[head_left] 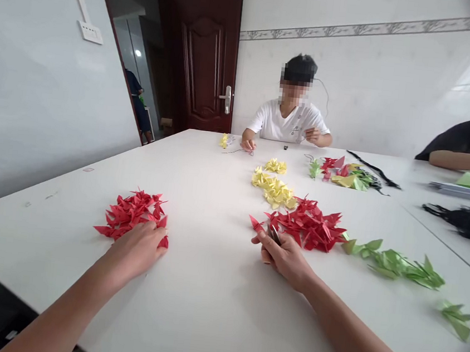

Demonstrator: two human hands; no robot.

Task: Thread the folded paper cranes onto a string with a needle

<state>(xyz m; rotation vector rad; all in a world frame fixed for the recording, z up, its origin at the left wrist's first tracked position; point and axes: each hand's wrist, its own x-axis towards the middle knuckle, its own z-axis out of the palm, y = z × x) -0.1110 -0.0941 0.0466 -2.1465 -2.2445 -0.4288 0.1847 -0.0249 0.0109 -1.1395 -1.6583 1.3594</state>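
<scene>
My left hand [141, 244] is at the near right edge of a pile of folded red paper cranes [133, 210]. Its fingers curl around a red paper crane [163, 242], and the fingertips are partly hidden. My right hand [283, 256] is closed on a small pointed metal tool [274, 234], whose exact kind I cannot make out. Just beyond its thumb is a single red crane [256, 223]; whether the hand touches it I cannot tell. Behind that hand lies a second heap of red cranes [314, 223].
Yellow paper cranes [275, 190] lie behind the right red heap, and green ones [397, 264] stretch to the right on the white table [201, 295]. Across it sits a person in a white shirt [290, 120] handling thread. Mixed-colour cranes [346, 176] and black cords [467, 223] lie farther right.
</scene>
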